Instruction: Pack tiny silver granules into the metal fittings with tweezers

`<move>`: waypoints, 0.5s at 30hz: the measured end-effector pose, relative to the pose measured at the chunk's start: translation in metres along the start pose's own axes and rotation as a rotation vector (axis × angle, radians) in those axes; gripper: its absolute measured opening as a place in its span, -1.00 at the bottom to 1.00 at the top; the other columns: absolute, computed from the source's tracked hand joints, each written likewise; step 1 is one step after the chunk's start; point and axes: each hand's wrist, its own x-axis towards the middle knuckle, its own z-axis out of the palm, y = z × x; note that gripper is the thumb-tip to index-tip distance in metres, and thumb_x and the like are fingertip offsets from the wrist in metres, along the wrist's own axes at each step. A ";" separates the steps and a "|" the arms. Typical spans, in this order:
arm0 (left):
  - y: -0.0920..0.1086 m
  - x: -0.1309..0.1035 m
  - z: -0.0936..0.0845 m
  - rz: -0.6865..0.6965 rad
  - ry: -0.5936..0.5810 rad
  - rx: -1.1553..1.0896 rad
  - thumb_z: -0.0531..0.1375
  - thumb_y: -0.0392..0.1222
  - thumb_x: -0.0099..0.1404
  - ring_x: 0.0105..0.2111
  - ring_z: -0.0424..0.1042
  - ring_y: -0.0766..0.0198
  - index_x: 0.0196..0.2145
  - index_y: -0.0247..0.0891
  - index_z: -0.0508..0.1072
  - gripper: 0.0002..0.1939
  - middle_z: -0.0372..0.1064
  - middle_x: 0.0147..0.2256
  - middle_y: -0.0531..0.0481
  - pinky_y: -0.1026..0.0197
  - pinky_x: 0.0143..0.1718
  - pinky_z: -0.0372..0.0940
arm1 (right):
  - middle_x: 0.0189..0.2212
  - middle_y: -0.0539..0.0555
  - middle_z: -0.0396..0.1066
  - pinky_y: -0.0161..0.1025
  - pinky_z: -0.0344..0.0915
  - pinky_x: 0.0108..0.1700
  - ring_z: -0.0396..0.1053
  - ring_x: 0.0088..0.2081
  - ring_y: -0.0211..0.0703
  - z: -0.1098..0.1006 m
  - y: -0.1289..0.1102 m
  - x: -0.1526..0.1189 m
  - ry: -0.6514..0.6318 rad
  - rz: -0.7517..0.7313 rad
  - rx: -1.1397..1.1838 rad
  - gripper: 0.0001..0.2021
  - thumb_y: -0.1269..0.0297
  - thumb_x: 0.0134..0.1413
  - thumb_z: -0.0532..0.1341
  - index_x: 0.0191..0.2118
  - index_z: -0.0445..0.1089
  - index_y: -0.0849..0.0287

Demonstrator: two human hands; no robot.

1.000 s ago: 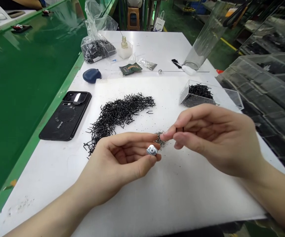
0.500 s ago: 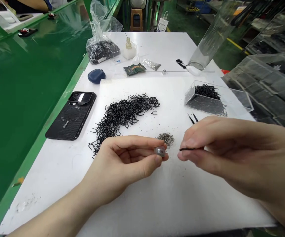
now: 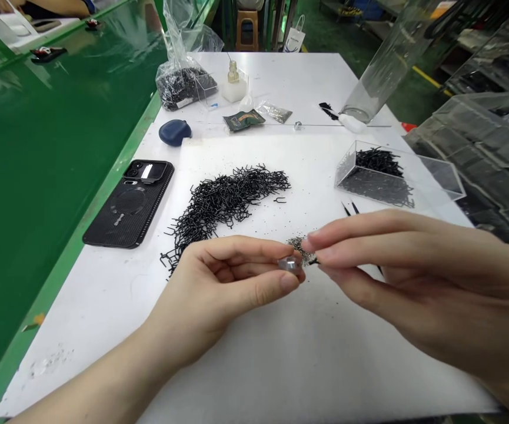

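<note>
Between the thumb and fingers of my left hand is a small shiny metal piece. My right hand is just right of it, its fingertips pinching a small black piece whose tip points toward the metal one; a gap shows between the two. Behind the fingertips lies a small pile of tiny metallic bits, partly covered. A curved heap of black forked pieces spreads over the white sheet. Dark tweezer tips show beyond my right hand.
A black phone and a blue case lie at the left. A clear box of black pieces stands at the right. Farther back are a plastic bag, a small bottle, a packet and a tall clear cylinder.
My right hand has moved left, bringing the black piece closer to the metal piece, and its fingers have straightened. My left hand has shifted slightly. The whole view has moved a little.
</note>
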 end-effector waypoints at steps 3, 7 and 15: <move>0.001 0.000 0.000 -0.001 0.013 0.010 0.73 -0.47 0.23 -0.07 0.90 0.26 -0.21 0.00 0.93 -0.66 0.90 -0.14 0.16 0.48 0.03 0.69 | -0.08 -0.15 0.86 0.06 0.85 -0.03 0.82 -0.18 0.01 0.002 -0.002 0.000 0.001 -0.010 0.020 -0.69 0.39 0.36 0.57 -0.11 0.78 -0.38; 0.001 -0.002 -0.001 -0.007 0.036 0.045 0.75 -0.36 0.25 -0.04 0.90 0.21 -0.18 0.02 0.94 -0.71 0.90 -0.10 0.08 0.46 0.07 0.69 | -0.18 -0.14 0.84 0.07 0.85 -0.18 0.78 -0.33 0.01 0.008 -0.005 0.001 0.056 0.036 0.040 -0.66 0.41 0.25 0.59 -0.11 0.74 -0.35; 0.001 -0.001 -0.001 0.001 0.052 0.075 0.77 -0.34 0.21 -0.06 0.91 0.17 -0.21 0.08 0.93 -0.68 0.90 -0.14 0.12 0.46 0.03 0.70 | -0.25 -0.10 0.81 0.12 0.84 -0.32 0.62 -0.56 0.01 0.007 -0.011 0.005 0.087 0.120 0.025 -0.54 0.39 0.01 0.68 -0.11 0.58 -0.29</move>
